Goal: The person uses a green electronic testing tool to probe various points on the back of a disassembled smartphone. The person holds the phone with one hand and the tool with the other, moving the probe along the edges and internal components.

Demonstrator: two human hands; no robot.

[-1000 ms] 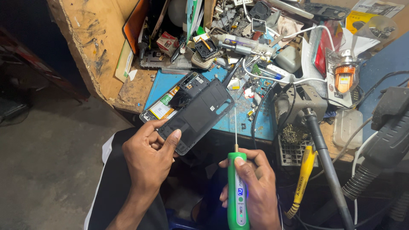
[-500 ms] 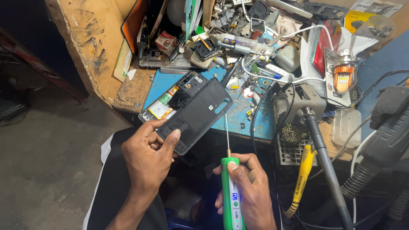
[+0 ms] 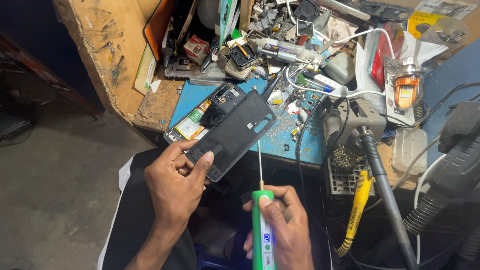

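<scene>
The left hand (image 3: 175, 182) grips the lower end of a black phone back cover (image 3: 232, 134), thumb on its face, tilting it up over an opened phone (image 3: 200, 117) that lies on the blue mat (image 3: 300, 135) at the counter (image 3: 120, 60) edge; the right hand (image 3: 280, 227) is closed around a green electric screwdriver (image 3: 262, 230), its thin bit pointing up just beside the cover's right edge; a yellow-handled soldering iron (image 3: 356, 210) hangs to the right; loose parts crowd the counter behind.

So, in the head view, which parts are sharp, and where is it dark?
Head view: the left hand, the black phone panel and the green electric screwdriver in the right hand look sharp and evenly lit; the floor at left falls into shadow.
</scene>
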